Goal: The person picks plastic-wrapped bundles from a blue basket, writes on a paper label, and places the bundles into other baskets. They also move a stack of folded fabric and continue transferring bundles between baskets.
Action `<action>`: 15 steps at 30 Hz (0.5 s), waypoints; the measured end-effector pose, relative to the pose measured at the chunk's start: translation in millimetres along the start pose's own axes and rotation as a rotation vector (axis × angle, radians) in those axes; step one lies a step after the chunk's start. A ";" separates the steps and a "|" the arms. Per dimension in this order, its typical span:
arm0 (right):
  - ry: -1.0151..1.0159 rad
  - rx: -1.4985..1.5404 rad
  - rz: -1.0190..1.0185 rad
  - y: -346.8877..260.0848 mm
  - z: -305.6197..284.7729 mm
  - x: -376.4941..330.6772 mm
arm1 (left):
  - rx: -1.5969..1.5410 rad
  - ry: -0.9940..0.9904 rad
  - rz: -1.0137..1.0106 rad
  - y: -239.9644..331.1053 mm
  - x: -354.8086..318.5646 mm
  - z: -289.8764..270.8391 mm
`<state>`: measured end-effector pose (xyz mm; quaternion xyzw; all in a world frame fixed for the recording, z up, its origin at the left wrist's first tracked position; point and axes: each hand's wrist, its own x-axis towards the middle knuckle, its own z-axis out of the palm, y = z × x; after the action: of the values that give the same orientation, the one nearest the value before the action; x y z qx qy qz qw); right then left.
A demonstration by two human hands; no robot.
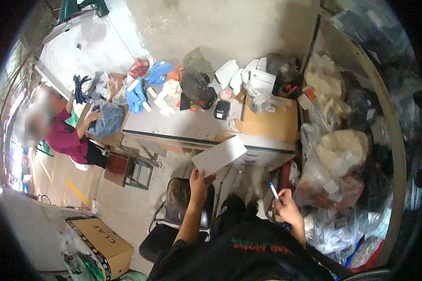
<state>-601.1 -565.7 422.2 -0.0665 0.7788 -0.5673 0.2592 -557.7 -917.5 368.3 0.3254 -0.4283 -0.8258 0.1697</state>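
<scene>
Left hand [199, 180] pinches the lower edge of a white rectangular sheet [219, 155] held up before the grey table [183, 126]. Right hand [286, 208], at four o'clock from it, grips a white-and-blue pen [274, 190]. A brown cardboard box [267, 122] sits at one o'clock; another open carton [103, 241] stands on the floor at eight o'clock.

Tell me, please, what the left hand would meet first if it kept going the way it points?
Probably the grey table's front edge: the left hand, holding a white sheet, points up toward it, though depth is unclear.
</scene>
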 end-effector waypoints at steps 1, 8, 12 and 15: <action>-0.026 -0.021 -0.041 0.1 -2.8 15.2 | -0.007 -0.004 -0.003 4.2 15.6 1.2; -0.131 -0.457 -0.102 -44.1 14.9 157.0 | -0.003 0.035 -0.045 19.4 155.4 -12.4; -0.238 -0.764 -0.169 -68.5 74.0 277.5 | 0.164 0.170 -0.162 15.6 241.8 -28.8; -0.148 -1.039 -0.428 -73.3 122.9 344.6 | 0.149 0.188 -0.074 9.4 284.4 -36.3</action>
<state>-851.4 -832.6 349.1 -0.3812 0.9046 -0.1434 0.1257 -740.7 -1103.6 249.2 0.4287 -0.4586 -0.7631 0.1539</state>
